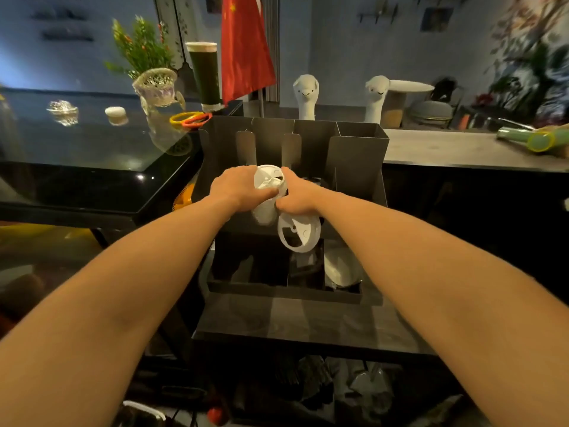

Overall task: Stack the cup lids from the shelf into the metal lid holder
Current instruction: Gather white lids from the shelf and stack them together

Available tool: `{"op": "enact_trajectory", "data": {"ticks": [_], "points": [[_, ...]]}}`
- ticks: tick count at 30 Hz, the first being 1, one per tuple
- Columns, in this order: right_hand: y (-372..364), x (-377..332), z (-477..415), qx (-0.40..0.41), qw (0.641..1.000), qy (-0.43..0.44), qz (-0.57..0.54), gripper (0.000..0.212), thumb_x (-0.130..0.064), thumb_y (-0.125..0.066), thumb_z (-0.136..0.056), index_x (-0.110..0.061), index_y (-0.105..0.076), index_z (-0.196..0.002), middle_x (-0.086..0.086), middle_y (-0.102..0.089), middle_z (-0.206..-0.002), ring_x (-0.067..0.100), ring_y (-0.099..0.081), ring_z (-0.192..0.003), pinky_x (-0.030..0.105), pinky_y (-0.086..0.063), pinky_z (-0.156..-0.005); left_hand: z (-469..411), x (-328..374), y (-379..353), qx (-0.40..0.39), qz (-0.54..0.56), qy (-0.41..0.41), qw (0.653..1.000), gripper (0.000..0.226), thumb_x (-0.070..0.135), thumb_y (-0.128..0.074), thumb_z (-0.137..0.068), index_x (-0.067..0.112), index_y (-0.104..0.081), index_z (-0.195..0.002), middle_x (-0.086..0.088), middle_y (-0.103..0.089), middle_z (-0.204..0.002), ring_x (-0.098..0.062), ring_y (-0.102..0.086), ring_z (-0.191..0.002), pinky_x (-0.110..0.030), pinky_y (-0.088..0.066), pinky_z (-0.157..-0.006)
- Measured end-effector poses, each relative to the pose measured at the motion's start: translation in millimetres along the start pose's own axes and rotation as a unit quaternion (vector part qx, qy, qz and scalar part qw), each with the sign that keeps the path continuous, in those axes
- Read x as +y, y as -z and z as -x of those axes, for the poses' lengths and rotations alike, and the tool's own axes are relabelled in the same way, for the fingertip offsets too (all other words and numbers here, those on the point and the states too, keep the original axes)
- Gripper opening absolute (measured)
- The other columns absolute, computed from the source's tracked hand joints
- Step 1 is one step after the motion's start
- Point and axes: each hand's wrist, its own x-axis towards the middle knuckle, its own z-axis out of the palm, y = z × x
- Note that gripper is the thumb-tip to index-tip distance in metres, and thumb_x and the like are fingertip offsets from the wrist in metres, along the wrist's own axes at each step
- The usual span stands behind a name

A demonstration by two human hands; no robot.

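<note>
A dark metal lid holder with several upright compartments stands in front of me. Both hands grip a stack of white cup lids over its left-middle slot: my left hand wraps the stack's left side, and my right hand holds its right side. A single white lid hangs tilted just below my right hand; whether the fingers hold it I cannot tell. More white lids lie in the holder's lower right compartment.
A glossy black table at the left carries a plant basket, coloured rings and a tall dark cup. Two white llama figures stand behind the holder. A grey counter extends right.
</note>
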Motion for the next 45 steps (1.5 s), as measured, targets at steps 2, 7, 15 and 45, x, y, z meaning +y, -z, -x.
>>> {"op": "enact_trajectory", "data": {"ticks": [2, 7, 15, 45], "points": [[-1.8, -2.0, -6.9, -0.010, 1.000, -0.011, 0.021, 0.091, -0.021, -0.065, -0.087, -0.021, -0.006, -0.156, 0.013, -0.052, -0.132, 0.033, -0.054, -0.117, 0.045, -0.049, -0.096, -7.0, -1.5, -3.0, -0.032, -0.005, 0.006, 0.999, 0.065, 0.068, -0.062, -0.083, 0.023, -0.055, -0.130, -0.002, -0.066, -0.122, -0.022, -0.061, -0.105, -0.039, -0.054, -0.087], [-7.2, -4.8, -21.6, -0.026, 0.997, -0.047, 0.061, 0.092, -0.025, -0.066, -0.089, -0.016, -0.004, -0.157, 0.016, -0.049, -0.139, 0.034, -0.053, -0.121, 0.044, -0.048, -0.096, -16.1, -3.8, -11.7, -0.075, -0.025, 0.014, 0.997, 0.064, 0.062, -0.062, -0.087, 0.022, -0.051, -0.135, -0.005, -0.063, -0.127, -0.025, -0.059, -0.111, -0.039, -0.049, -0.086], [-9.0, -4.5, -34.5, -0.035, 0.992, -0.069, 0.099, 0.095, -0.028, -0.060, -0.094, -0.013, 0.009, -0.157, 0.018, -0.049, -0.139, 0.032, -0.054, -0.114, 0.037, -0.046, -0.086, -28.0, -5.5, -11.4, -0.103, -0.095, -0.001, 0.990, 0.068, 0.072, -0.052, -0.086, 0.019, -0.055, -0.128, -0.004, -0.064, -0.111, -0.022, -0.061, -0.095, -0.044, -0.054, -0.088], [-33.0, 16.4, -7.1, 0.208, 0.974, 0.013, -0.085, 0.016, -0.022, -0.055, -0.097, -0.022, -0.045, -0.110, 0.003, -0.057, -0.103, 0.011, -0.052, -0.076, 0.020, -0.037, -0.056, 59.4, -6.4, -14.0, 0.083, 0.212, -0.028, 0.973, 0.017, 0.030, -0.059, -0.097, 0.023, -0.059, -0.113, 0.007, -0.062, -0.090, -0.011, -0.061, -0.080, -0.029, -0.057, -0.075]]}}
